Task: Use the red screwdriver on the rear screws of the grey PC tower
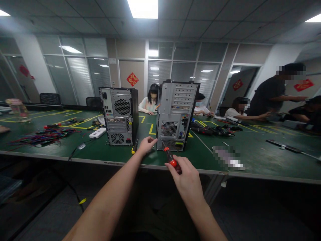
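Note:
Two computer towers stand upright on the green table with their back panels facing me. At the lower left edge of the right tower (173, 103) is my left hand (147, 146), its thumb and fingers curled together in a pinch; what lies between the fingertips is too small to make out. My right hand (187, 172) is closed around the handle of a red and black screwdriver (170, 156). Its thin shaft points up and left at the bottom of the right tower's back. The left tower (119, 129) is beside my left hand, with a yellow and black screwdriver (134, 148) lying near its base.
Bundled coloured cables (47, 134) and a white power strip (97, 132) lie to the left. Black cables (213, 129) are on the right, near a blurred-out object (228, 158). Several people sit or stand across the green table (200, 160). A bottle (18, 110) stands far left.

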Tool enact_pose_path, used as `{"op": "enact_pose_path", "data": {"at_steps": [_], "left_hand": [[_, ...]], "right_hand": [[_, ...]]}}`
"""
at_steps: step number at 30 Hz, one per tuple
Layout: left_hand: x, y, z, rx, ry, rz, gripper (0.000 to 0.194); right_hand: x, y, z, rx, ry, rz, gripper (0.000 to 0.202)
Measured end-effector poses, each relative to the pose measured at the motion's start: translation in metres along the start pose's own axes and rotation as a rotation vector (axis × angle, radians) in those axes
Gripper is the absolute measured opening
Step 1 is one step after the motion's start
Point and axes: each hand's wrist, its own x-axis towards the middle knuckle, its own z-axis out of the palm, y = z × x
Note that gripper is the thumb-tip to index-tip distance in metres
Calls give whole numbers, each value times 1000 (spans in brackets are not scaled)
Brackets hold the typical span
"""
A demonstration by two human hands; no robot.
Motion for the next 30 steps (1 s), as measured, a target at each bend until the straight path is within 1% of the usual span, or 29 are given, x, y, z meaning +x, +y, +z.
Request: {"op": "enact_pose_path", "data": {"at_steps": [2,4,7,11,14,17,19,21,23,25,27,28,30], "left_hand": [[0,0,0,-4,-5,-2,45],[1,-1,1,-6,-9,-1,45],[2,-3,1,-7,-6,3,46],[2,-4,2,-28,-3,14,45],[2,-3,2,-32,-1,9,44],[1,-2,2,-29,-1,2,43],[1,-1,1,-32,-1,1,43],[0,-1,1,-35,-2,1,43],[0,0,1,-35,-3,1,43],[0,0,1,-33,-6,4,42],[1,-1,1,-33,-5,7,42],[1,-1,1,-31,-4,6,42],[1,-1,1,-29,0,1,42]], "right_hand": [[0,1,0,-45,-3,-36,23],[0,1,0,-90,-25,-86,28],[0,0,0,-96,-41,-121,32],[0,-1,3,-51,-1,-20,23],[-1,1,4,-37,30,24,25],[0,2,3,-73,6,-52,25],[0,1,3,-102,-30,-128,32],[-1,0,3,-114,-51,-162,36],[-1,-2,5,-110,-38,-120,30],[-1,-2,7,-101,-3,-29,22],[-1,0,8,-92,34,39,24],[-1,1,8,-90,48,46,25],[0,3,6,-101,55,7,23]]}}
